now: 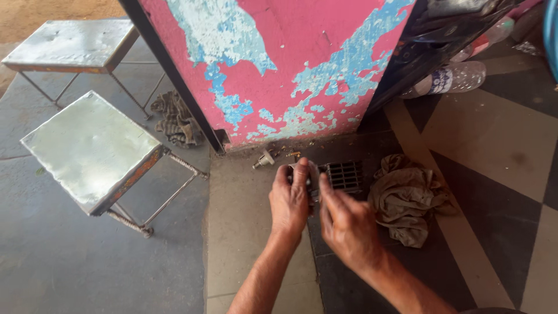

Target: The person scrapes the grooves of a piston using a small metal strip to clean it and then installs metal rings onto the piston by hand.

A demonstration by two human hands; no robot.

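**Two hands on a small metal part beside a peeling pink wall**

A floor of pale and dark tiles runs up to a pink wall (273, 70) whose paint has flaked to blue. Low over it, the left hand (289, 200) is curled round a small grey metal part (314, 177), fingers closed on its near side. The right hand (347, 224) reaches in from the right, its fingertips pressed to the same part; whether they pinch it cannot be made out.

The part hangs just over a dark slotted grate (344, 175). A crumpled tan rag (407, 200) lies to the right, a small metal fitting (264, 159) by the wall, and two metal-topped stools (93, 148) to the left.

The likely risk: if either grip slackens, the part, or a loose piece of it, could drop onto the grate and slip through a slot.
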